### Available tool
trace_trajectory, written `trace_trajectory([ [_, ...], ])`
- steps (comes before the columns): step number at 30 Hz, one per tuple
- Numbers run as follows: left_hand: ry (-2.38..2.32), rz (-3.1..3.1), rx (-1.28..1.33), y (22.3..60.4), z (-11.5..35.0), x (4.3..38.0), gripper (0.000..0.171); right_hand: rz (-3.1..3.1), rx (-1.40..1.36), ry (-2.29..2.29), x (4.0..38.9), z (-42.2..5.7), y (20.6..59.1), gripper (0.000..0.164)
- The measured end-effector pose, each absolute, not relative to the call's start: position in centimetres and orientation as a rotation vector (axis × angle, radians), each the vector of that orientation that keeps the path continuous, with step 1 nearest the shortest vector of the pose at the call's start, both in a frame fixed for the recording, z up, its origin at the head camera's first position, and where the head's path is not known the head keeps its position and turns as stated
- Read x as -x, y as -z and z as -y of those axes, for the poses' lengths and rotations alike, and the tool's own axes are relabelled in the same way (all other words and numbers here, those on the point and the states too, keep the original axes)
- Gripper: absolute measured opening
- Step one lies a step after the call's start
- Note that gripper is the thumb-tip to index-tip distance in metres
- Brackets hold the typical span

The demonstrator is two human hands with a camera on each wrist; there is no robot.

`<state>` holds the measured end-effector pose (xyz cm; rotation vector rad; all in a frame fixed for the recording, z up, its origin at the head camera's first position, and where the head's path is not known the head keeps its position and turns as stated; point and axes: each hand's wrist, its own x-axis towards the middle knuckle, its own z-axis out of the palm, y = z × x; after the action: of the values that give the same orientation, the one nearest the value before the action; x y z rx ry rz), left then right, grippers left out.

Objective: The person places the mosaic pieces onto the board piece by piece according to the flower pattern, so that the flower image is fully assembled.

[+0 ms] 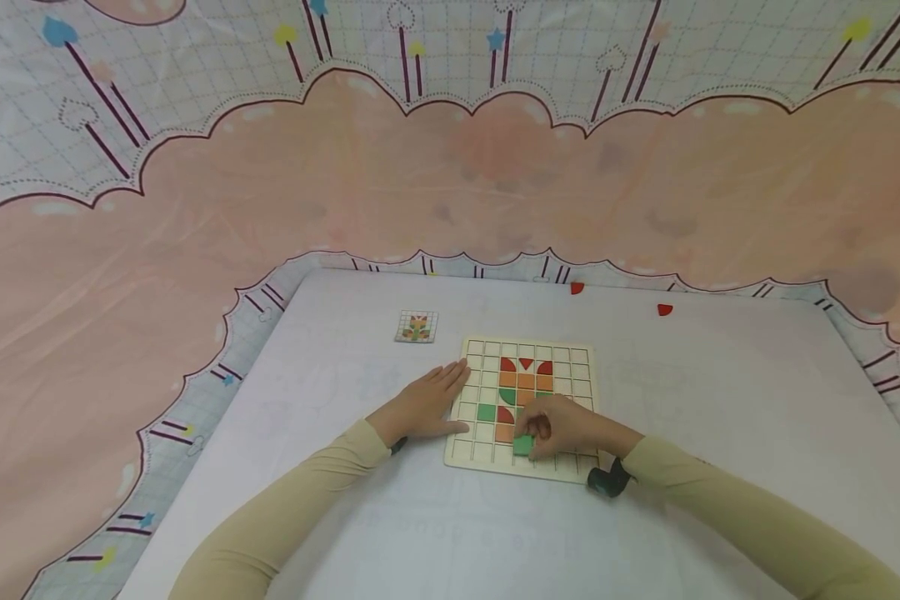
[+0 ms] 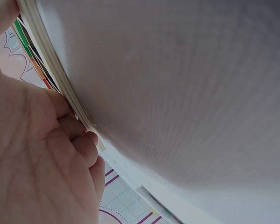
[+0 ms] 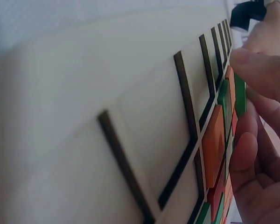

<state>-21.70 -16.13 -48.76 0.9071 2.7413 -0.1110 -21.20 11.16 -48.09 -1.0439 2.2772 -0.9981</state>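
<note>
A cream grid board (image 1: 461, 454) lies on the white table with red, orange and green tiles forming a pattern in its middle. With thumb and fingers my right hand (image 1: 566, 425) pinches a green square tile (image 1: 523, 445) over the lower middle of the board. The right wrist view shows this green tile (image 3: 240, 95) held just off the grid, near an orange tile (image 3: 213, 147). My left hand (image 1: 429, 404) rests at the board's left edge, its fingers extended and touching it. Part of the pattern is hidden behind the right hand.
A small pattern card (image 1: 416, 327) with a flower design lies behind the board, to the left. Two loose red tiles (image 1: 577, 288) (image 1: 665, 310) lie near the table's far edge. A cloth with a cloud print hangs behind the table.
</note>
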Motion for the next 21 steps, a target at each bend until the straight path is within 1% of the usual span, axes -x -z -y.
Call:
trace_trajectory([
  [10, 0.096, -2.736, -0.895, 48.72, 16.19, 21.72, 0.092, -2.263, 1.128, 0.933, 20.76, -10.95, 47.68, 0.020],
  [15, 0.094, -2.737, -0.888, 48.63, 16.17, 21.67, 0.091, -2.268, 1.188, 0.897, 20.92, -10.83, 47.88, 0.025],
  [21, 0.082, -2.735, -0.884, 48.43, 16.10, 21.55, 0.091, -2.265, 1.167, 0.855, 20.84, -10.83, 47.90, 0.023],
])
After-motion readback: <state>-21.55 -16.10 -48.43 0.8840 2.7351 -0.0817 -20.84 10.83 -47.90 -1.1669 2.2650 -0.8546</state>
